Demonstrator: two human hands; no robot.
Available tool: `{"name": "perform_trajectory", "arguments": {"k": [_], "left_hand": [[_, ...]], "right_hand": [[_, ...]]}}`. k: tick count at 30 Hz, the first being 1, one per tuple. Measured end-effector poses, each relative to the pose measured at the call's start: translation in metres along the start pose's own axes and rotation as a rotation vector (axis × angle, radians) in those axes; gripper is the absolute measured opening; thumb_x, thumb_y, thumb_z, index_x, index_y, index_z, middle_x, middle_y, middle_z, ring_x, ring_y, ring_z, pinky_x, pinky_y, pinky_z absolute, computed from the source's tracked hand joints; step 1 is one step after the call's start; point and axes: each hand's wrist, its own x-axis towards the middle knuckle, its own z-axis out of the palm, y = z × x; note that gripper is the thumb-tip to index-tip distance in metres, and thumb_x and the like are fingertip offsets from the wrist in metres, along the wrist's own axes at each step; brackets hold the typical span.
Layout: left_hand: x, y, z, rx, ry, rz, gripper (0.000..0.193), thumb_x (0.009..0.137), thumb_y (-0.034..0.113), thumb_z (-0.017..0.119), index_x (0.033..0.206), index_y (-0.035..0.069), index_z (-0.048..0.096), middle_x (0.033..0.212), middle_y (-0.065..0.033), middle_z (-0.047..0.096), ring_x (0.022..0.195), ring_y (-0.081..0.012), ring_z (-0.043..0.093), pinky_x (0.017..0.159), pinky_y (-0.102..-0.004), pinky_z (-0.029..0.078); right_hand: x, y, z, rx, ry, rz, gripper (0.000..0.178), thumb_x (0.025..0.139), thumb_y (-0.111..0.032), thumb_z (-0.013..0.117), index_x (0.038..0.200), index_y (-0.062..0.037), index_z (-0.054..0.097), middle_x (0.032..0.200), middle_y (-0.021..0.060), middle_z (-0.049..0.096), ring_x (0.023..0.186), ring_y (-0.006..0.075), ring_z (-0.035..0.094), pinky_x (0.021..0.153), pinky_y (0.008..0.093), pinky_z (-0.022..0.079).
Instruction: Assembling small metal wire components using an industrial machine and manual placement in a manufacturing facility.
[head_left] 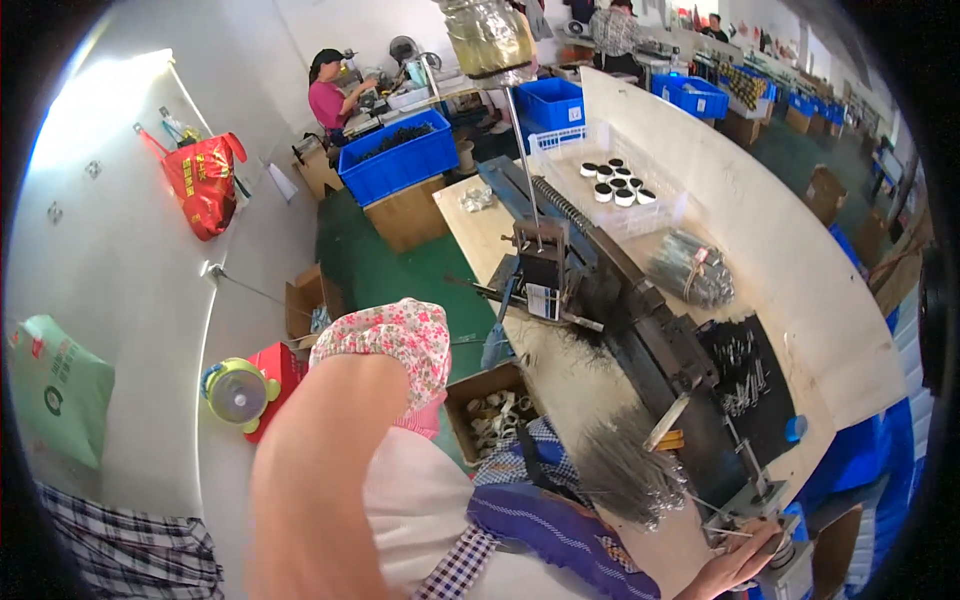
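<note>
The right hand (735, 565) was low at the picture's bottom edge. Its fingers were half curled around thin metal rods (722, 520) beside the machine (650, 330) on the workbench (560, 370); how tightly it gripped them I could not tell. The rods pointed up and left toward a bundle of wires (625, 470), long axis diagonal. The left hand was out of view; only the raised forearm (315, 480) showed.

A red printed bag (205, 180) is hanging at upper left, a green sack (55, 390) is leaning at far left, and clear-wrapped metal bundles (693, 268) are lying right of centre.
</note>
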Motion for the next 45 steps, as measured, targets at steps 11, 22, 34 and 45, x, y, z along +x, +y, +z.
{"name": "perform_trajectory", "arguments": {"k": [11, 22, 34, 45], "left_hand": [[-0.035, 0.021, -0.140, 0.035, -0.041, -0.024, 0.044, 0.095, 0.040, 0.049, 0.111, 0.001, 0.062, 0.107, -0.0119, 0.061, 0.079, -0.0251, 0.060, 0.067, -0.0402, 0.048], [-0.029, -0.018, -0.134, 0.000, -0.035, -0.057, 0.044, 0.094, 0.040, 0.051, 0.109, 0.000, 0.063, 0.099, -0.0126, 0.062, 0.075, -0.0243, 0.060, 0.064, -0.0389, 0.047], [-0.037, -0.065, -0.162, 0.008, 0.010, -0.041, 0.044, 0.093, 0.040, 0.054, 0.107, 0.000, 0.064, 0.090, -0.0132, 0.064, 0.072, -0.0234, 0.060, 0.060, -0.0374, 0.047], [-0.103, -0.069, -0.101, 0.344, 0.901, -0.617, 0.030, 0.094, 0.021, 0.056, 0.105, -0.005, 0.065, 0.102, -0.0171, 0.067, 0.075, -0.0250, 0.061, 0.063, -0.0345, 0.048]], "right_hand": [[-0.002, -0.038, -0.007, -0.213, -0.094, 0.105, 0.033, 0.094, -0.020, 0.055, 0.119, 0.0030, 0.053, 0.104, 0.0163, 0.060, 0.090, 0.0261, 0.059, 0.072, 0.0362, 0.050], [0.004, 0.017, -0.013, -0.712, -0.254, -0.509, 0.039, 0.091, -0.004, 0.050, 0.130, 0.0046, 0.048, 0.127, 0.0296, 0.048, 0.109, 0.0437, 0.054, 0.089, 0.0481, 0.047], [-0.031, -0.040, 0.036, -0.496, -0.211, 0.001, 0.043, 0.089, -0.012, 0.050, 0.128, 0.0064, 0.048, 0.110, 0.0307, 0.056, 0.099, 0.0447, 0.054, 0.086, 0.0496, 0.044], [-0.038, -0.024, 0.059, -0.391, -0.494, -0.195, 0.016, 0.091, -0.007, 0.053, 0.104, 0.0025, 0.053, 0.093, 0.0187, 0.055, 0.080, 0.0315, 0.052, 0.070, 0.0405, 0.043]]}}
